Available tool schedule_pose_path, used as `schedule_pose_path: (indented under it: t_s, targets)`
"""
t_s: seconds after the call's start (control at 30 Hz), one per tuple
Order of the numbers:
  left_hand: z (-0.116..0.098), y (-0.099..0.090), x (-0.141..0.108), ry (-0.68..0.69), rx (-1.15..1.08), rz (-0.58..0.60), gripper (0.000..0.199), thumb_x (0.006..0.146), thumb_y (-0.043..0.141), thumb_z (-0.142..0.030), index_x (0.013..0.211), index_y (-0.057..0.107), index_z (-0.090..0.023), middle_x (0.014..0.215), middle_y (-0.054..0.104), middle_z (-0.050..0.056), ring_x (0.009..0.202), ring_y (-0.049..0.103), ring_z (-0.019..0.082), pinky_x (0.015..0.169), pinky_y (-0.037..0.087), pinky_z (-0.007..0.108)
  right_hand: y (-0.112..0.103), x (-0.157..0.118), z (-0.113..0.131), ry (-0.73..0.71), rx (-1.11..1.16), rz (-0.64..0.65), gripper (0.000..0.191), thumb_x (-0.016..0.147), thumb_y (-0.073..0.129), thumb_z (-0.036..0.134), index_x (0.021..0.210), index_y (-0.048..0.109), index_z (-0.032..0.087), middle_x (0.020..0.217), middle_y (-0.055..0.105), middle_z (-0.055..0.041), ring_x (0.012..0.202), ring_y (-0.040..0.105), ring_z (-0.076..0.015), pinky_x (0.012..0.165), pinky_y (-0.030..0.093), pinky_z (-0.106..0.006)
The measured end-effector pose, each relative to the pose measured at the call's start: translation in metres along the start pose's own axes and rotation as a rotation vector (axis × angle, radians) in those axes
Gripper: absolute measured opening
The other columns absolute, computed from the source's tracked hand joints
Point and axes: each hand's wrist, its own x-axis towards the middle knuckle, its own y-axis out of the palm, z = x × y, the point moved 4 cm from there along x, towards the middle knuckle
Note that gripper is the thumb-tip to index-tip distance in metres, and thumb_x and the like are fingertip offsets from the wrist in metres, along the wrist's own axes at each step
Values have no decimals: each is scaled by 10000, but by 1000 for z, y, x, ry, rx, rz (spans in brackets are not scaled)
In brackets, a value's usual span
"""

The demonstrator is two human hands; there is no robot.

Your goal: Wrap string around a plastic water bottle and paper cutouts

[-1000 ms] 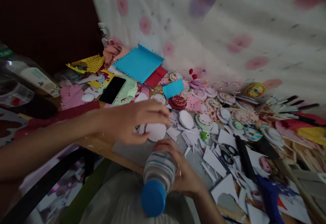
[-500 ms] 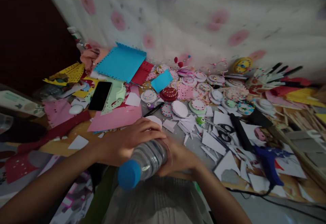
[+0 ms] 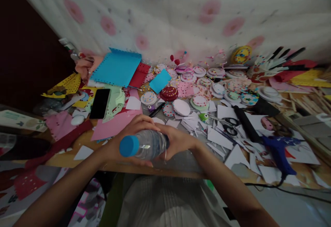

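Observation:
A clear plastic bottle (image 3: 152, 145) with a blue cap (image 3: 129, 145) lies tilted above the front edge of the table, its cap toward my left and toward me. My left hand (image 3: 133, 127) is wrapped round it near the cap, fingers over the far side and thumb below. My right hand (image 3: 179, 141) is closed round the other end, hiding the base. The cap is on the bottle. Just beyond my hands lie white paper scraps (image 3: 190, 122), a pink sheet (image 3: 113, 125) and a black pen (image 3: 157, 110).
Decorated paper discs (image 3: 169, 92) crowd the table's middle. Scissors (image 3: 230, 125) and a blue glue gun (image 3: 278, 154) lie to the right, its cable hanging over the edge. A phone (image 3: 100, 103) lies left, below a blue folder (image 3: 117, 68). A curtain (image 3: 181, 20) hangs behind.
The bottle has risen a little in view and come over the table edge, turning nearer to level. My left hand's thumb now shows under it. Both hands have kept their hold.

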Motion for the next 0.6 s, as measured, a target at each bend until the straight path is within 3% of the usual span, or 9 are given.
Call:
schedule_pose_path:
  t_s: [0.1, 0.23, 0.4, 0.53, 0.6]
  targets:
    - [1, -3, 3, -17, -49, -16, 754, 567, 869, -429, 1211, 514, -264, 1172, 559, 76, 1104, 545, 281, 958, 480, 456, 0, 2, -2, 32, 108, 3, 580, 553, 831, 246, 1087, 617, 163, 985, 627, -1, 893, 599, -197, 828, 500, -308]
    - [11, -3, 1, -42, -225, -176, 771, 566, 875, -385, 1232, 507, -268, 1179, 579, 65, 1094, 581, 284, 926, 504, 423, 0, 4, -11, 64, 266, -56, 589, 569, 853, 322, 1089, 631, 158, 980, 642, -12, 898, 601, -193, 831, 485, -306]
    - [19, 17, -4, -87, -568, -324, 955, 514, 874, -511, 1326, 418, -300, 1248, 562, 63, 1137, 577, 312, 937, 498, 438, -1, 5, -20, 49, 330, -196, 568, 578, 859, 322, 1081, 644, 169, 993, 652, -18, 897, 596, -190, 819, 475, -300]
    - [11, 26, 2, -205, -599, -520, 830, 568, 856, -446, 1255, 426, -268, 1160, 583, 62, 1047, 619, 280, 891, 525, 443, 1, 3, -25, 51, 341, -258, 507, 596, 839, 326, 1042, 652, 175, 943, 653, -9, 861, 598, -189, 807, 473, -311]
    - [5, 26, 7, -269, -547, -555, 808, 541, 874, -356, 1213, 435, -260, 1119, 592, 52, 996, 639, 258, 852, 546, 422, 2, 1, -27, 54, 355, -279, 531, 593, 833, 313, 1069, 640, 176, 972, 657, -17, 877, 603, -197, 819, 478, -326]
